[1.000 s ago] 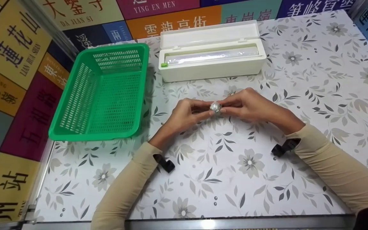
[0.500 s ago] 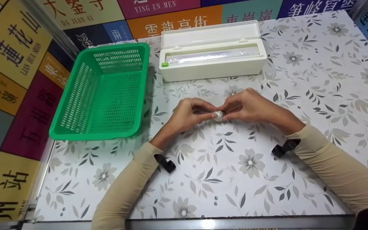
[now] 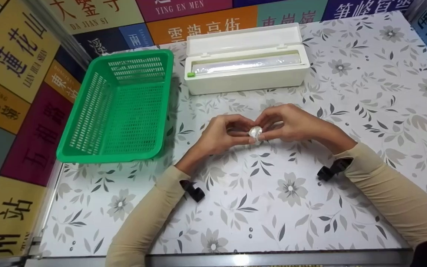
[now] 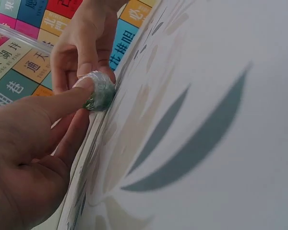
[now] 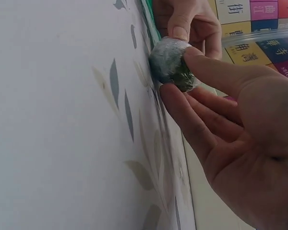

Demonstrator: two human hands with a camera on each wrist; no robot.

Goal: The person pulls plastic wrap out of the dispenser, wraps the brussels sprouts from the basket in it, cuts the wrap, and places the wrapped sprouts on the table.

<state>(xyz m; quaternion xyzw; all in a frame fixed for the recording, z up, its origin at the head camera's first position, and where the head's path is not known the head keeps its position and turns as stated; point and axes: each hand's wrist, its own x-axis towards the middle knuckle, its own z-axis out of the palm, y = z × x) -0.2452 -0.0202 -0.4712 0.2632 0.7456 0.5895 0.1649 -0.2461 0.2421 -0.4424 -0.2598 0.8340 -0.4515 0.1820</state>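
Between both hands, over the table, is a small greenish thing wrapped in clear cling film (image 3: 255, 132). Its rounded, crinkled end faces the head camera, and its length is hidden. My left hand (image 3: 219, 134) pinches it from the left with thumb and fingers. From the right my right hand (image 3: 291, 122) pinches it too, with the fingertips of the two hands meeting behind it. In the left wrist view the wrapped thing (image 4: 102, 92) shows dark green under the shiny film. Close to the tabletop, the wrapped thing (image 5: 170, 62) appears in the right wrist view under my right thumb.
A green plastic basket (image 3: 160, 139) stands at the left. Behind the hands, a white cling film dispenser box (image 3: 247, 79) has its lid up and a film roll (image 3: 247, 63) inside. The flowered tabletop (image 3: 258, 218) ends at a metal front edge (image 3: 280, 259).
The wrapped thing has shifted slightly right and towards me, and its facing end looks turned. Both hands have moved with it and keep their pinch. Basket and box have stayed put.
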